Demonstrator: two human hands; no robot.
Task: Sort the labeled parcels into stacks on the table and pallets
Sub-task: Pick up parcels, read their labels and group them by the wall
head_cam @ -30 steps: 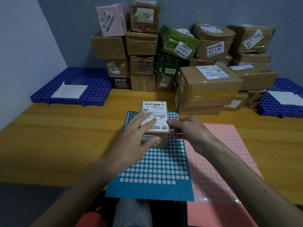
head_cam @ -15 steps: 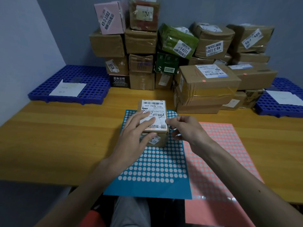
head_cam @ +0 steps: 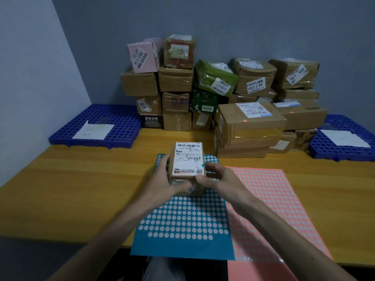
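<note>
One second ago the left hand lay flat over the label of the small parcel (head_cam: pixel 187 159), and the right hand worked with its fingertips at the right edge of the label. Now both hands hold the parcel from its sides. The left hand (head_cam: pixel 162 179) has its fingers curled round the left side, and the right hand (head_cam: pixel 221 179) grips the right side near the front corner. The label is uncovered, and a blue dot (head_cam: pixel 203 165) shows at its right edge, just above the right hand. The dot is too small to say whether it sticks to the label or to a fingertip. The parcel is between the hands, over the far end of the blue dotted sheet (head_cam: pixel 182 230). I judge the marking is finished and the parcel is ready to go to its stack, perhaps on the left pallet (head_cam: pixel 113 116) far beyond the left hand.
</note>
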